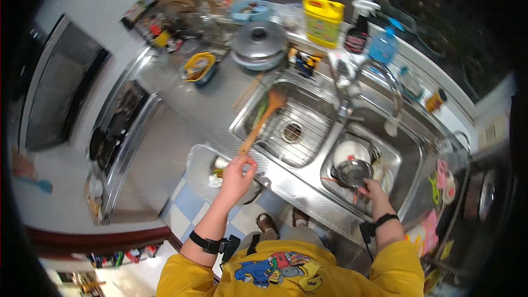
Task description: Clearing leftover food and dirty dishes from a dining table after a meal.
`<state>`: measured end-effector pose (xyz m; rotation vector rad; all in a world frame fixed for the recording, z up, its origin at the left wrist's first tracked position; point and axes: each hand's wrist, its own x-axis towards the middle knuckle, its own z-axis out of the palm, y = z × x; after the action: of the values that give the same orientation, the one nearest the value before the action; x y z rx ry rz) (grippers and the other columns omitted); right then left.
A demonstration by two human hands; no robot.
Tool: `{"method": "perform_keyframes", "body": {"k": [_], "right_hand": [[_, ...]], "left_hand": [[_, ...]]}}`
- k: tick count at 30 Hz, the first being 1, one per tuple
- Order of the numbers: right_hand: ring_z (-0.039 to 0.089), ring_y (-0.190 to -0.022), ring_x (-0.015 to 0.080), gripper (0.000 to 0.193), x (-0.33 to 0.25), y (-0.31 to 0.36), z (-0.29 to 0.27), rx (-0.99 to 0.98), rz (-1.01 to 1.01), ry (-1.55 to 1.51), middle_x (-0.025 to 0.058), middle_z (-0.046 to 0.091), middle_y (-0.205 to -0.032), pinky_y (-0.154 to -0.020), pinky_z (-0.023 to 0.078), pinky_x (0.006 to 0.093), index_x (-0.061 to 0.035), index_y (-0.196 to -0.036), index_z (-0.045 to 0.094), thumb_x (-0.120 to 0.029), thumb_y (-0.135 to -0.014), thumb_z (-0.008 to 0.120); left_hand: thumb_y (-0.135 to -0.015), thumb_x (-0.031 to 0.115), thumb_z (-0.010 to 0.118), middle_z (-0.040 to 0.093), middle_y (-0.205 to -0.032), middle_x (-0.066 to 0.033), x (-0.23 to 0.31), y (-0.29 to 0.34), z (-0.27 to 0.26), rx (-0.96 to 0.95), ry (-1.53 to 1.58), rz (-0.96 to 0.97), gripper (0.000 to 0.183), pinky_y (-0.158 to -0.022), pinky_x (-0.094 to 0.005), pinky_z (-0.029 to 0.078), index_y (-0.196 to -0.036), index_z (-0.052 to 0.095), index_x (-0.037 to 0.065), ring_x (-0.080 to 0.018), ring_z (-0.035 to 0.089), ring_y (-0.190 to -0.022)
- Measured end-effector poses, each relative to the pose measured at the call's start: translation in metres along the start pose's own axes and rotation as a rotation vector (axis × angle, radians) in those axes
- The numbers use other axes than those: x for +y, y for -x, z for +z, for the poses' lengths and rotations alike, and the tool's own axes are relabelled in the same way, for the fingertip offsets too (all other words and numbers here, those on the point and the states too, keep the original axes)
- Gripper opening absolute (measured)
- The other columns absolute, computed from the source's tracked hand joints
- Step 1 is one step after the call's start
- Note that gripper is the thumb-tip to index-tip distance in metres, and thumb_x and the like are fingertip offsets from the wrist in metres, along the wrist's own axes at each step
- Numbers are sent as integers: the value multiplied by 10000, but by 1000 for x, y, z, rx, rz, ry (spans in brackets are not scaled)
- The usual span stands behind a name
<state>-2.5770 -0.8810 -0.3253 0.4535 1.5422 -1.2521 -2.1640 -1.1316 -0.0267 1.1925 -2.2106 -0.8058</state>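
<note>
Pinched in my left hand (237,177) is the handle of a wooden spatula (263,121), its broad head pointing away over the left sink basin (245,122). Something long and green (262,108) lies beside the spatula head. My right hand (375,192) grips the near rim of a small round metal bowl (353,172) above the right sink basin (408,173). Under and beyond the bowl a white dish (350,150) shows; other dishes there are partly hidden. A wire rack (308,126) lies in the left basin, around its drain.
The arched faucet (395,91) rises behind the basins. A lidded pot (258,44), yellow jug (323,22) and spray bottles (383,44) stand along the back. A lined bin (201,173) sits below the counter's front edge, left of my left hand. The stove (124,115) is farther left.
</note>
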Motion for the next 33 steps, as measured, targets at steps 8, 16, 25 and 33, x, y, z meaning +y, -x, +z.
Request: {"method": "perform_keyframes", "body": {"k": [8,16,25,33], "right_hand": [[613,-974,374,353,-19,45,17,465,-619,1443,231,640,-1003,-846,485,437,-22,-1010,642,-243,-739,687],[288,-1334,370,816,-37,208,215,678,-691,1710,177,283,-1454,-1025,335,534,-54,-1422,267,-291,-768,695],[571,-953,172,307,199,493,615,-764,-1550,1104,121,616,-1093,-811,436,284,-2,-1185,555,-131,-907,563],[635,-786,149,191,582,654,785,-1761,-1256,1489,143,666,-837,-671,479,274,-9,-1006,644,-134,-876,582]], "left_hand": [[-825,157,655,642,-1045,-160,-30,46,-84,162,51,-158,150,-821,-351,482,-901,629,30,-291,618,-969],[-828,162,639,646,-1009,-156,-141,169,-228,495,45,-245,143,-844,-384,476,-887,626,32,-338,606,-963],[-819,144,639,639,-844,-153,-299,465,-409,1004,-39,-615,120,-676,-381,477,-856,639,30,-321,611,-776],[-823,153,625,653,-819,-168,-358,694,-482,1338,20,-1071,142,-702,-384,502,-861,650,19,-308,641,-772]]}}
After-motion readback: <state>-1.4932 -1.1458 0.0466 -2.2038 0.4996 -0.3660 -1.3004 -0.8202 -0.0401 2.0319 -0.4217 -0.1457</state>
